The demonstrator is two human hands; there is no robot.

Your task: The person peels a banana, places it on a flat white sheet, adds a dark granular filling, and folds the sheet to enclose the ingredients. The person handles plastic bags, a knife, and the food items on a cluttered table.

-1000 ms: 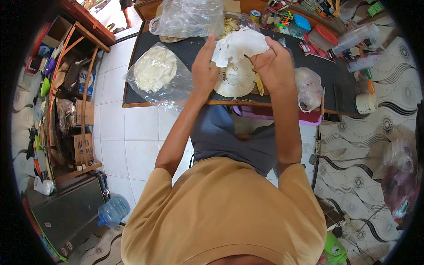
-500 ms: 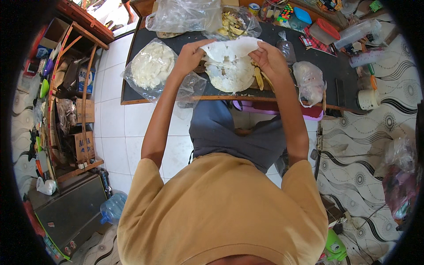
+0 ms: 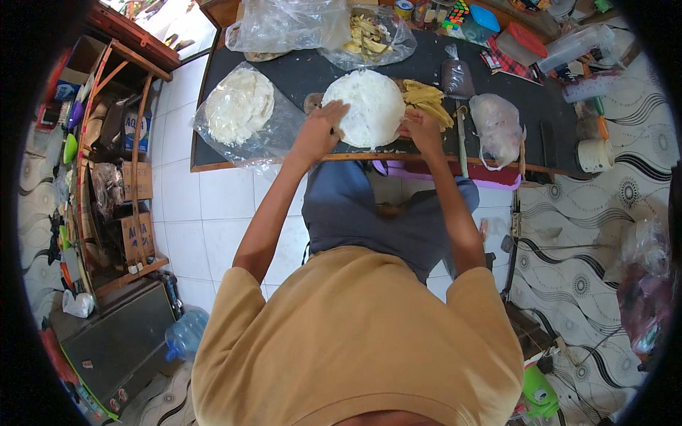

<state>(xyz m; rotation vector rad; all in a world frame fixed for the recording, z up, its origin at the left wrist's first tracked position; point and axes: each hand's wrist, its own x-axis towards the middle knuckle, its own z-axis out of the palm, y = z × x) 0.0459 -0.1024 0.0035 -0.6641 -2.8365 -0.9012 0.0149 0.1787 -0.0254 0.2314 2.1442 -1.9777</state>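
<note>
A thin round white wrapper sheet (image 3: 366, 106) lies flat near the front edge of the dark table. My left hand (image 3: 320, 133) rests its outstretched fingers on the sheet's left edge. At the opposite edge, my right hand (image 3: 422, 130) has its fingertips closed on the rim of the sheet. Yellow strips of what looks like banana (image 3: 426, 101) lie just beyond the right hand, on a brown board partly covered by the sheet. To the left, a pile of white wrapper sheets (image 3: 241, 105) sits on an open clear plastic bag (image 3: 284, 128).
A knife (image 3: 462, 135) lies right of the strips, beside a tied whitish bag (image 3: 496, 124) and a bag of dark contents (image 3: 457, 77). Toward the back are a bag of yellow peelings or slices (image 3: 369, 39), a large clear bag (image 3: 288, 25) and lidded containers (image 3: 520, 46).
The wrapper sheet, held up and partly folded between both hands before, now lies spread flat. Both hands have come down toward me, uncovering the yellow strips and the knife.
</note>
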